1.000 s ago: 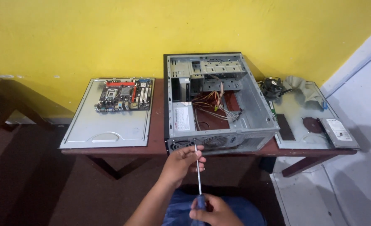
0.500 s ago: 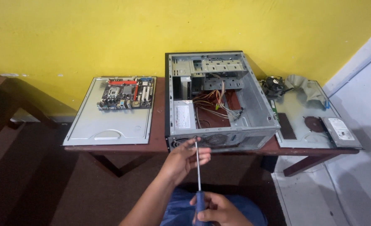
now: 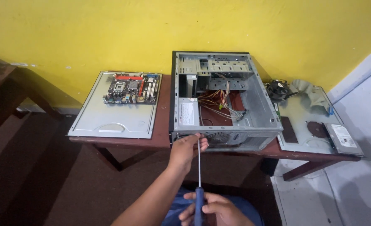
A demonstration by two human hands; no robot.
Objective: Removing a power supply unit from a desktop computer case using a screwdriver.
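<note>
Since the earlier frames the left hand (image 3: 186,150) has been creeping up to the near edge of the case (image 3: 223,100), and the screwdriver (image 3: 199,175) shaft has been rising with it; little else is changing.

The counter (image 3: 122,142) is carrying everything: the open case lying on its side in the middle, a grey side panel (image 3: 110,121) to its left with the motherboard (image 3: 131,88) resting on it, and a second panel (image 3: 302,113) to the right bearing a fan (image 3: 277,88) and a drive (image 3: 342,138).

The left hand is curling loosely, fingers pinching the shaft near its tip against the case's front rim. The right hand (image 3: 212,209) is closing around the blue handle, low in the view above the lap. The tip itself is sitting hidden behind the left fingers, so whether it is seated in a screw cannot be told.

Judging by this, the step in hand is guiding the tip to a fastener on the case's near edge. The next move is calling for the tip to be steadied squarely in the screw head, the shaft kept straight, and the right hand turning while the left keeps it from slipping.
</note>
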